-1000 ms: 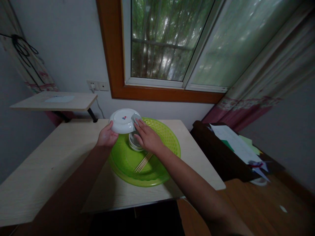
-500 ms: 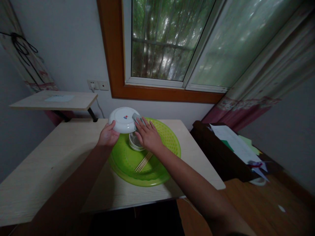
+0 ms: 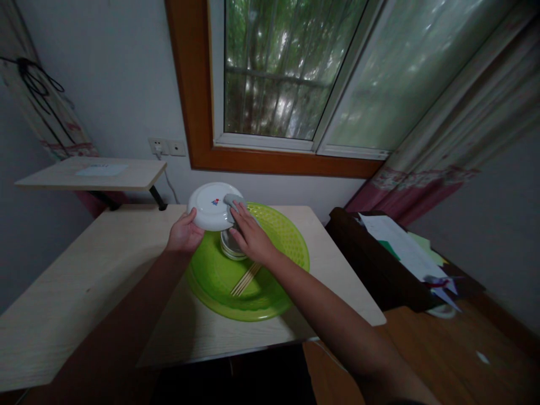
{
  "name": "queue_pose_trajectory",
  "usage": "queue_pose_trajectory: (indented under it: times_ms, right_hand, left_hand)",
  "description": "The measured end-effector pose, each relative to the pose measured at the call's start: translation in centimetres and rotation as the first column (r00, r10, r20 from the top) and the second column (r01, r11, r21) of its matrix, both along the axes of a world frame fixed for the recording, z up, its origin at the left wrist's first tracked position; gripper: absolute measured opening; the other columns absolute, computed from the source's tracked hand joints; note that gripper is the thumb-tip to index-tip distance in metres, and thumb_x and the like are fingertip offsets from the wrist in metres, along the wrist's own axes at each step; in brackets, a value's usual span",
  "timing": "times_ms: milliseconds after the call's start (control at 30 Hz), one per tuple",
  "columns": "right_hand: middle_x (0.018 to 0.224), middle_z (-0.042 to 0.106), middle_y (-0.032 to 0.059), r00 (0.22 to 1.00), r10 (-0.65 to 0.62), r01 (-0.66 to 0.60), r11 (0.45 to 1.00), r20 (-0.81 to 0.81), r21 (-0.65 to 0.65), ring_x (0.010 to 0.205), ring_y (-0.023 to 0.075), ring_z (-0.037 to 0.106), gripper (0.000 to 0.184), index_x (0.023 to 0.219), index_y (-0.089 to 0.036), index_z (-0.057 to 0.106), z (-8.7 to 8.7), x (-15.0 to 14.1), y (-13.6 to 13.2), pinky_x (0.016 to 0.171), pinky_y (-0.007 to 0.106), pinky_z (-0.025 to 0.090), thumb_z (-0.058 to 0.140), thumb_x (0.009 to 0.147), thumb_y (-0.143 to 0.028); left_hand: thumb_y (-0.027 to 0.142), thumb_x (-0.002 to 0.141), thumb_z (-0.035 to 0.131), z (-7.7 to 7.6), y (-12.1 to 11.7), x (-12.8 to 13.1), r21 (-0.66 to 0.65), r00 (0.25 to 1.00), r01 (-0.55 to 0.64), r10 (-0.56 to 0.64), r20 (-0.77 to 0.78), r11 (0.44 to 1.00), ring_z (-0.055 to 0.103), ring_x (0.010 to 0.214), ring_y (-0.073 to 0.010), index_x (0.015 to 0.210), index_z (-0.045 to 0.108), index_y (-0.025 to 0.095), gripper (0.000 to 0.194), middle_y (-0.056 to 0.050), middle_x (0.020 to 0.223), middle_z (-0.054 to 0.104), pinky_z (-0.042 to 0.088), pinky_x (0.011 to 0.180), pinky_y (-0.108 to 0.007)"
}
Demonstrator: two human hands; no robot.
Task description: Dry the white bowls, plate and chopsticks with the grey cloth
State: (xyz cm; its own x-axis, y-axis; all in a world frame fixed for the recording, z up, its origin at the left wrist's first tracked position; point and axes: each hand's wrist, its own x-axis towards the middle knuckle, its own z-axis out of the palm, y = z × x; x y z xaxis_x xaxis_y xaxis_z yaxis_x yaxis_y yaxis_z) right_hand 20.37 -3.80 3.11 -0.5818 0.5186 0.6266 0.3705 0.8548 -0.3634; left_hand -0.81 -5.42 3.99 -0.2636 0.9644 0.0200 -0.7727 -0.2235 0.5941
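Note:
My left hand (image 3: pixel 184 233) grips the near left rim of a white plate (image 3: pixel 206 212), thumb on the face towards me. The plate is tilted with its underside up, showing a small red and blue mark. A grey cloth (image 3: pixel 232 199) lies against the plate's right side under the fingers of my right hand (image 3: pixel 253 237), which presses it there. Below the plate, a small stack of bowls (image 3: pixel 233 251) sits in a large green basin (image 3: pixel 293 242), partly hidden by the plate and my right hand. Several chopsticks (image 3: pixel 244 281) lie in the basin, close to my right wrist.
The basin stands on a pale wooden table (image 3: pixel 105 270). A raised shelf (image 3: pixel 139 175) is at the table's back left, and a wall socket (image 3: pixel 166 147) is behind it. To the right, papers (image 3: pixel 392 247) lie on a dark piece of furniture. A window (image 3: pixel 274 84) is at the back.
My right hand and the cloth have shifted slightly on the plate's underside, and the fingers look closer together. The left hand still grips the plate in nearly the same spot.

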Motion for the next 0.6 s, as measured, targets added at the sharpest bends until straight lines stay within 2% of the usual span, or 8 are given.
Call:
queue_pose_trajectory:
  times_ms: [100,233,467,600]
  right_hand:
    - [0.171,0.016,0.0022,0.992,-0.050,0.038,0.994,-0.116,-0.107,0.159,0.0224,0.013,0.065,0.163,-0.030,0.017,-0.2,0.4,0.8,0.130,0.052,0.018,0.040,0.105,-0.048]
    - [0.170,0.018,0.0038,0.971,-0.118,0.073,0.975,-0.209,-0.209,0.158,0.0228,0.017,0.069,0.163,-0.030,0.021,-0.1,1.1,1.5,0.129,0.052,0.019,0.042,0.103,-0.057]
    - [0.166,0.031,0.0075,0.946,-0.218,0.167,0.962,-0.240,-0.216,0.154,0.0262,0.030,0.069,0.161,-0.029,0.027,0.0,2.1,2.1,0.124,0.057,0.030,0.044,0.101,-0.059]
    - [0.162,0.039,0.0102,0.901,-0.255,0.164,0.949,-0.352,-0.269,0.149,0.0278,0.039,0.072,0.158,-0.027,0.036,0.1,2.2,2.3,0.122,0.057,0.032,0.053,0.096,-0.060]
  left_hand:
    - [0.008,0.091,0.056,-0.2,0.0,0.0,-0.021,1.000,0.021,-0.021,-0.016,1.000,0.057,0.136,-0.0247,0.124,0.065,0.012,0.034,-0.013,0.127,0.072,0.044,0.119,-0.038]
    - [0.007,0.089,0.058,-0.1,-0.3,0.4,-0.032,0.994,0.085,-0.087,-0.071,0.996,0.062,0.129,-0.0251,0.119,0.064,0.012,0.030,-0.014,0.124,0.073,0.047,0.115,-0.044]
    - [0.008,0.086,0.064,0.2,-0.9,0.9,-0.012,0.959,0.219,-0.217,-0.182,0.976,0.065,0.124,-0.0284,0.110,0.063,0.015,0.026,-0.013,0.121,0.072,0.051,0.110,-0.048]
    - [0.009,0.083,0.067,-0.1,-0.9,0.8,-0.014,0.945,0.245,-0.242,-0.222,0.969,0.066,0.119,-0.0268,0.105,0.062,0.016,0.023,-0.011,0.114,0.073,0.053,0.107,-0.045]
